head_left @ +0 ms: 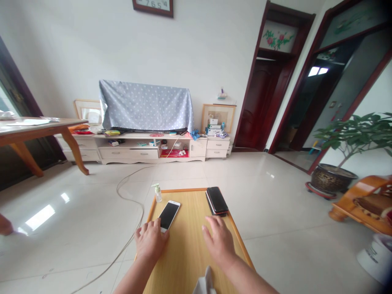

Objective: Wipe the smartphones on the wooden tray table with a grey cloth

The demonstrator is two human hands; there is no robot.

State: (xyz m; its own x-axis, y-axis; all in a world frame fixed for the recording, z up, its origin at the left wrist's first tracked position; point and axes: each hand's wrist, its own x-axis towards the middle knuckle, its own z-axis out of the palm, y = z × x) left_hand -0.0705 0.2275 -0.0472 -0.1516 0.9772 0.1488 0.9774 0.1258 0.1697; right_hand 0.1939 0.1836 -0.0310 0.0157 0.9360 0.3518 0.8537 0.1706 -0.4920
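Note:
A white-framed smartphone [170, 215] with a dark screen lies at a slant on the left part of the wooden table [190, 237]. My left hand [151, 240] is at its lower end, thumb and fingers on either side of its edges. Over the right part of the tabletop, my right hand [219, 240] is open, fingers loosely bent and apart, holding nothing. Just beyond its fingertips is a stack of dark phones [217, 200] at the far right corner. A small clear pump bottle [158, 192] stands at the far left corner. Between my forearms, a grey cloth [205, 283] shows at the near edge.
A cable [142, 208] runs across the tiled floor left of the table. Ahead stands a low white cabinet [128, 154] with a cloth-covered object [147, 106]. A potted plant [332, 177], wooden chair [361, 200] and white bucket [375, 257] are right; another table [45, 127] is left.

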